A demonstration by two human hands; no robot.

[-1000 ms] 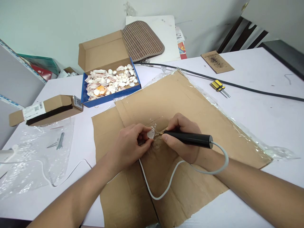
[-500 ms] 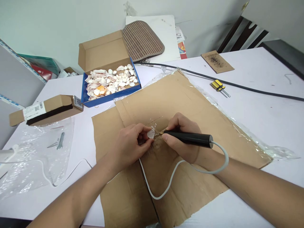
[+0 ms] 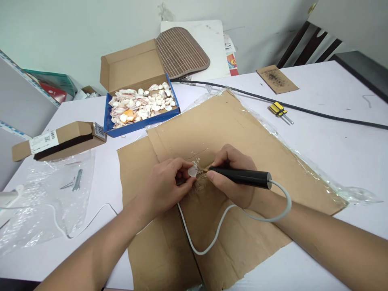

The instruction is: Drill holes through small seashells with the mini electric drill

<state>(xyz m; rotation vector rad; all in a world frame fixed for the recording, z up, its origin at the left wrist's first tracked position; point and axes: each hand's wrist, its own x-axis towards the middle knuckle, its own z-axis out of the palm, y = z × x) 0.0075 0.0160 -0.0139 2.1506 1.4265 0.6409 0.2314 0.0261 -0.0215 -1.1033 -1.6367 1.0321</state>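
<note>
Between the thumb and fingers of my left hand (image 3: 169,180) is a small white seashell (image 3: 192,171), held just above the cardboard sheet (image 3: 236,129). My right hand (image 3: 232,176) grips a black pen-shaped electric rotary tool (image 3: 242,177) with a thin bit at its front. The bit's tip is at the right edge of the shell; whether it has gone in is too small to tell. White crumbs lie on the cardboard just beyond the shell. From the tool's rear end a white cord (image 3: 289,202) loops down under my right forearm and across the cardboard.
A blue-sided box (image 3: 145,122) full of seashells stands open at the back left. Nearer lie a narrow carton (image 3: 69,139) and a clear bubble bag (image 3: 45,202). Yellow-handled screwdrivers (image 3: 278,109), a black cable (image 3: 303,110) and a stained cardboard piece (image 3: 277,79) lie on the right.
</note>
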